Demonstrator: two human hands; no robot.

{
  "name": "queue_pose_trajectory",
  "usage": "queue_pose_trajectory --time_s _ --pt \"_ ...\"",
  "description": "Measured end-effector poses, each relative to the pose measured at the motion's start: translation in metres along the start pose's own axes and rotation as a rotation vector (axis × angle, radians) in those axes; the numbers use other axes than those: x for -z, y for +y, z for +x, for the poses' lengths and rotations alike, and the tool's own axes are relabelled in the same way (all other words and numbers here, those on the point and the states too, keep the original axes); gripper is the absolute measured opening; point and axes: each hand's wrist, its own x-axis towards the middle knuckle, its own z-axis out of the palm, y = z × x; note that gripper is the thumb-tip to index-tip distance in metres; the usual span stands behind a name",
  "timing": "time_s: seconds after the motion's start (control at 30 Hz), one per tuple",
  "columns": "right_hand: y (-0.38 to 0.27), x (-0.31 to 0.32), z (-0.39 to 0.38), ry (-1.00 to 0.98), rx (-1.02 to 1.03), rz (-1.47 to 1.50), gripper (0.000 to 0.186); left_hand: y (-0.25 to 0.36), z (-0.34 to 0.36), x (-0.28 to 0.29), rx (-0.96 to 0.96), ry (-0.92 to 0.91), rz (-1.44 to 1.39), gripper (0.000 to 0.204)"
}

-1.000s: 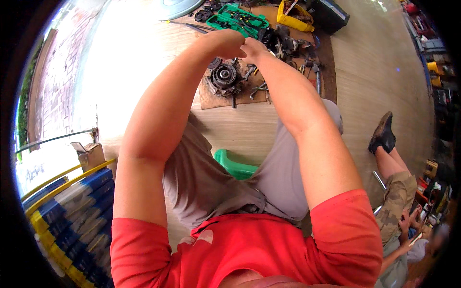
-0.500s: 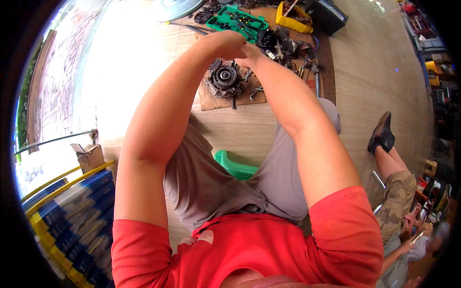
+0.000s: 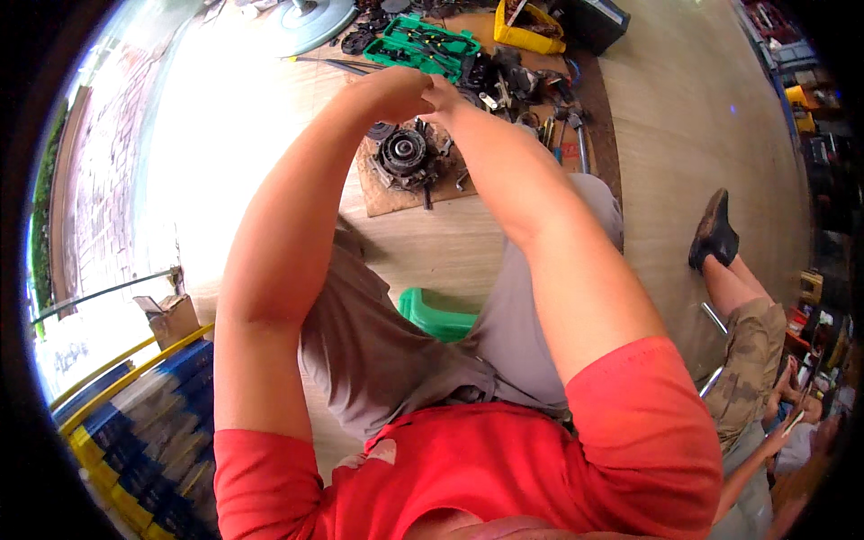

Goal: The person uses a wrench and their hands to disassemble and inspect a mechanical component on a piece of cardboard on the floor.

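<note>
My left hand (image 3: 407, 91) and my right hand (image 3: 442, 97) meet out in front of me, at the far end of my outstretched arms. They are close together, and their fingers are mostly turned away, so what they hold, if anything, is hidden. Just this side of them a round, dark, greasy machine part (image 3: 403, 155) with a ringed centre lies on a stained brown board (image 3: 382, 200). Beyond my hands is an open green tool case (image 3: 423, 47) with black pieces in it.
Loose metal parts and tools, including a long-handled wrench (image 3: 581, 144), are spread right of my hands. A yellow tray (image 3: 529, 38) and a black box (image 3: 589, 25) stand behind them. A green stool (image 3: 436, 317) shows between my legs. Another person's shoe (image 3: 715, 232) is at right.
The whole scene has shifted a little left in view, with the nearer floor items slightly lower. My hands remain together beyond the round part, with little other visible change.
</note>
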Motion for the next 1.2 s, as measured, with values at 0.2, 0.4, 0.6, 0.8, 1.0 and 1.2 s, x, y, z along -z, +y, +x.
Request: queue_pose_trajectory --time_s 0.2,0.4,0.6,0.8,1.0,1.2 --pt "0.018 0.012 0.015 -0.112 -0.039 -0.083 0.046 0.0 0.007 0.002 -0.021 0.012 -0.043 0.028" --pt "-0.004 0.005 -0.005 0.076 0.117 -0.292 0.051 0.005 0.003 0.007 0.063 -0.066 0.016 0.03" --pt "0.055 0.008 0.012 0.0 0.215 -0.509 0.054 0.008 0.0 0.008 0.055 0.015 0.038 0.036" --pt "0.082 0.006 0.035 -0.163 0.13 -0.107 0.044 0.012 0.018 0.007 0.039 -0.038 0.081 0.039" --pt "0.034 -0.007 0.033 -0.156 0.334 -1.137 0.034 0.01 0.004 0.012 0.077 0.027 0.082 0.038" --pt "-0.022 -0.007 0.014 -0.028 -0.235 -0.709 0.027 0.01 -0.008 0.017 0.091 0.151 0.053 0.031"
